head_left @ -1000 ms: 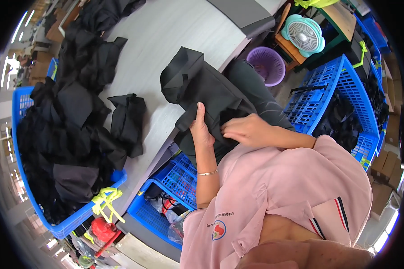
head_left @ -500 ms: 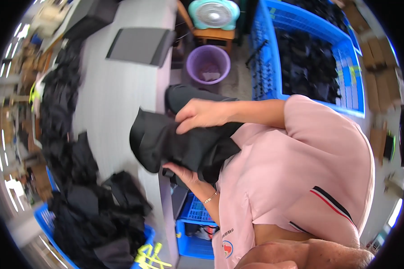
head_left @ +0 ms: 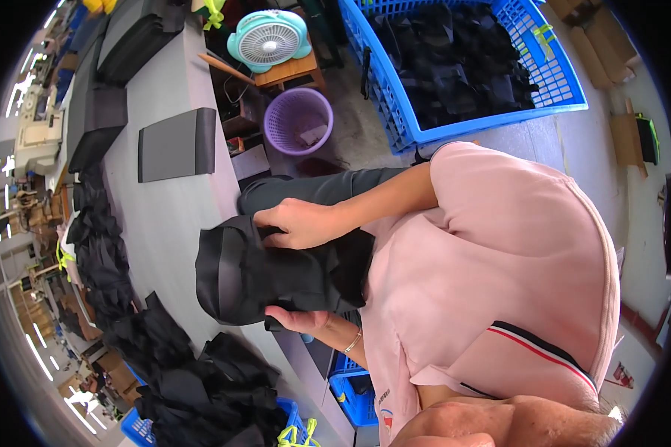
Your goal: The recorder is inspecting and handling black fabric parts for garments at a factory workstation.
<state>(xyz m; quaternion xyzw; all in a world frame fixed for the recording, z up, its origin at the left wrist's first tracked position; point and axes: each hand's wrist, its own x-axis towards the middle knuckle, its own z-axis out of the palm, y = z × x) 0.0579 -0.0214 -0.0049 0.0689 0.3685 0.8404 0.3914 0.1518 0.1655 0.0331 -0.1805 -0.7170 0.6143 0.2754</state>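
A black sewn fabric piece (head_left: 276, 272) with a stiff, curved panel at its far end is held between my two hands, over my lap and the table edge. My right hand (head_left: 302, 222) grips its upper side, fingers bent into a fold of the cloth. On the lower side, my left hand (head_left: 306, 320), with a bracelet at the wrist, has its thumb along the edge; its other fingers are hidden under the piece. I cannot make out the exact kind of article.
A grey table (head_left: 164, 223) bears a stack of flat dark panels (head_left: 175, 145) and a long heap of black cloth (head_left: 101, 253). A blue crate (head_left: 395, 127) of black pieces, a purple basket (head_left: 276, 127) and a turquoise fan (head_left: 268, 46) stand nearby. Another blue crate (head_left: 134, 428) overflows with black pieces.
The view has shifted, so the surroundings sit differently. The black fabric piece now lies flatter, its curved end spread more openly; both hands still hold it.
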